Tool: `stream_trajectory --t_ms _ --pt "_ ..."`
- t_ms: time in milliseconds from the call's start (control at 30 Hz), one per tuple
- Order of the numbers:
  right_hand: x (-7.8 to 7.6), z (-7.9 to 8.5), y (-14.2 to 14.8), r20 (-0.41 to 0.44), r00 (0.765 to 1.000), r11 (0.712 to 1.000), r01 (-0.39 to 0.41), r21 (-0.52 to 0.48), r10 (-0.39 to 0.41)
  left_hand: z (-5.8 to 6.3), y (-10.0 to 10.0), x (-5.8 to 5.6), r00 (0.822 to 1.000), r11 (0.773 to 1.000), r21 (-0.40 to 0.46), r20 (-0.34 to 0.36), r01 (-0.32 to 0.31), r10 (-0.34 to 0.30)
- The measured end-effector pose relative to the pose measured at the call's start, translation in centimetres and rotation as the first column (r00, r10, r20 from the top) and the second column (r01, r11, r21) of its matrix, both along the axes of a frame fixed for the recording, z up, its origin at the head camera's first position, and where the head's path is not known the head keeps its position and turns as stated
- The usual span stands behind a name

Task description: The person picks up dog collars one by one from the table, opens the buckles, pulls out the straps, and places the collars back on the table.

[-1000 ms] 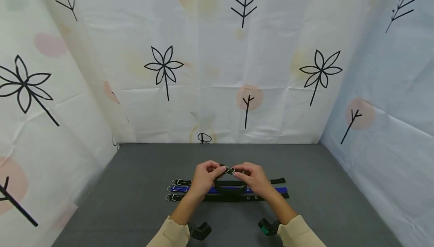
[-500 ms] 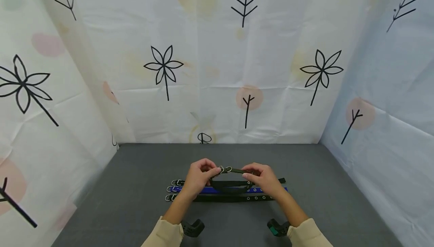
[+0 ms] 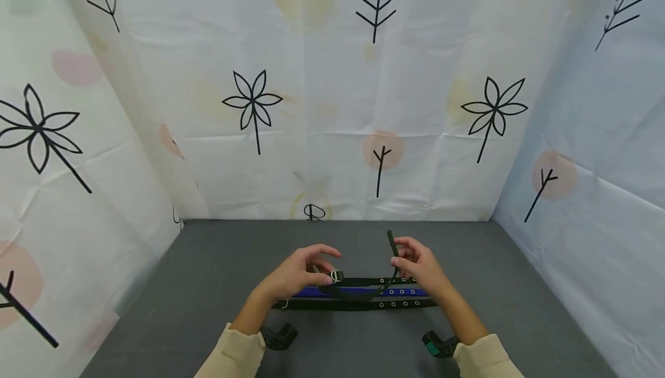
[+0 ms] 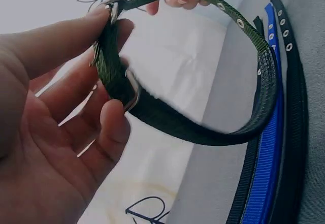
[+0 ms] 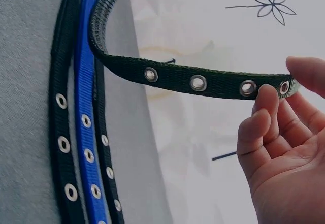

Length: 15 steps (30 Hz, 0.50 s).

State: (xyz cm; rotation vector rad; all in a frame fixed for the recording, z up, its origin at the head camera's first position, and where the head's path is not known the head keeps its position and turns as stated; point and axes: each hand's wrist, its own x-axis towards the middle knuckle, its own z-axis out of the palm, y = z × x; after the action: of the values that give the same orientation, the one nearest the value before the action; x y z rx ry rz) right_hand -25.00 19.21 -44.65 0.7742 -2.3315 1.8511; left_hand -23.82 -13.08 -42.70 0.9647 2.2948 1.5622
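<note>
A dark green webbing collar with metal eyelets hangs curved between both hands, above the other straps. Its buckle end is at my left hand, whose thumb and fingers pinch the strap beside the metal; the left wrist view shows a metal ring or loop near the fingertips. My right hand pinches the collar near its free end, and the tip sticks up past the fingers. In the right wrist view, thumb and fingers grip the strap by its last visible eyelet.
Below the hands, a blue collar lies between two dark ones, a nearer dark collar and a farther dark collar, side by side on the grey table. White patterned cloth encloses the back and sides.
The hands have moved apart. My right hand has gone right, drawing the collar's free end away from the buckle; the tip now points up. My left hand has shifted slightly left and lower.
</note>
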Motion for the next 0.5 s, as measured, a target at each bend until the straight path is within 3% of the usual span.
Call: stream_trajectory --t_ms 133,300,400,500 --pt "-0.2 0.6 0.5 -0.048 0.998 0.999 0.027 -0.046 -0.029 0.5 -0.5 0.1 0.994 0.995 0.057 -0.067 -0.086 0.090" --pt "-0.3 1.5 1.2 -0.075 0.990 0.988 0.111 -0.110 -0.120 1.4 -0.9 0.3 0.963 0.974 0.125 -0.169 -0.190 0.210" --pt "-0.3 1.8 1.6 -0.058 0.980 0.966 0.179 -0.185 -0.192 1.2 -1.4 -0.3 0.942 0.955 0.183 -0.201 -0.234 0.269" --pt "-0.4 2.1 1.9 -0.003 0.970 0.927 0.231 -0.295 -0.242 1.5 -1.9 -0.5 0.922 0.926 0.261 -0.204 -0.272 0.328"
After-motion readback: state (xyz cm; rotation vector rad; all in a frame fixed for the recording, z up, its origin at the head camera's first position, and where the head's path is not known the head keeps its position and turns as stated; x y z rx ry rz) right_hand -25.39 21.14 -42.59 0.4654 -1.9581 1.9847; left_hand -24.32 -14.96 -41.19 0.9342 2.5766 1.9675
